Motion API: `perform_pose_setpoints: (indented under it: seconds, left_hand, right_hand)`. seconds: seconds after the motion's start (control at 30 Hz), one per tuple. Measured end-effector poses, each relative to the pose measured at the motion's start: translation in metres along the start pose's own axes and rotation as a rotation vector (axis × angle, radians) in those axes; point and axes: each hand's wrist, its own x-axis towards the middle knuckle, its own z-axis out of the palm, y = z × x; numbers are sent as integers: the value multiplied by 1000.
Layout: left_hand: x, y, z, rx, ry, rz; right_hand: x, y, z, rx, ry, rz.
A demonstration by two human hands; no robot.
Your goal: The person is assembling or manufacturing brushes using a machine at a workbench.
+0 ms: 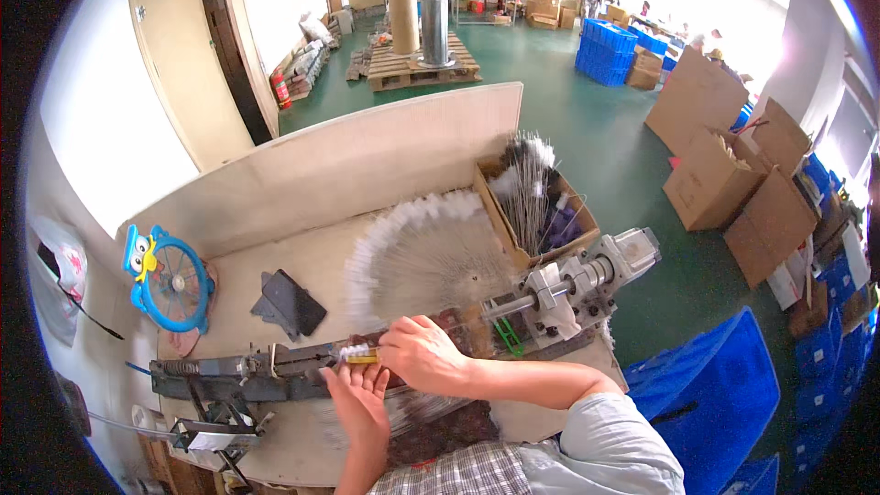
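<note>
My left hand (360,401) is palm up over the bench-mounted machine, thumb and fingers apart. Its fingertips lie just under a small yellow piece (361,359) with white tufts (352,350) at its left end. My right hand (423,354) comes from the right, fingers curled and closed at the yellow piece's right end. Exactly how the fingertips grip is hidden. Beyond my hands, white-tipped wire brushes (431,252) lie fanned out on the table, tufts outward.
A cardboard box (490,211) of wire brushes stands at the table's far right. Near it sits a metal motor-driven unit (573,284). Left are a blue toy-shaped fan (174,284) and dark flat plates (291,304). A board (367,160) edges the table; a blue bin (715,385) stands right.
</note>
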Motion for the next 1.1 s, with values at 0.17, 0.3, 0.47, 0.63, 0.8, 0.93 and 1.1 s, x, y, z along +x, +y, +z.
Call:
perform_pose_setpoints:
  seconds: [0.17, 0.3, 0.47, 0.63, 0.8, 0.93, 1.1]
  left_hand:
    - [-14, -2, -23, 315, -139, -18]
    - [-27, 15, -61, 499, -126, 7]
    - [-9, 24, -120, 1298, 165, 635]
    - [29, 25, -93, 1472, 0, 1029]
    - [54, 17, -90, 1766, 94, 933]
    - [60, 19, -76, 1832, 111, 895]
    - [78, 9, -89, 1786, -74, 985]
  right_hand:
    - [-11, -11, -13, 197, -36, -2]
    - [-52, -5, -19, 188, -65, 105]
    - [-69, -9, -3, 164, -78, 175]
    - [-69, -19, 3, 101, -87, 233]
    - [-69, -26, 6, 80, -95, 261]
    - [-77, -19, 0, 52, -72, 333]
    - [-89, -7, 11, 43, -69, 378]
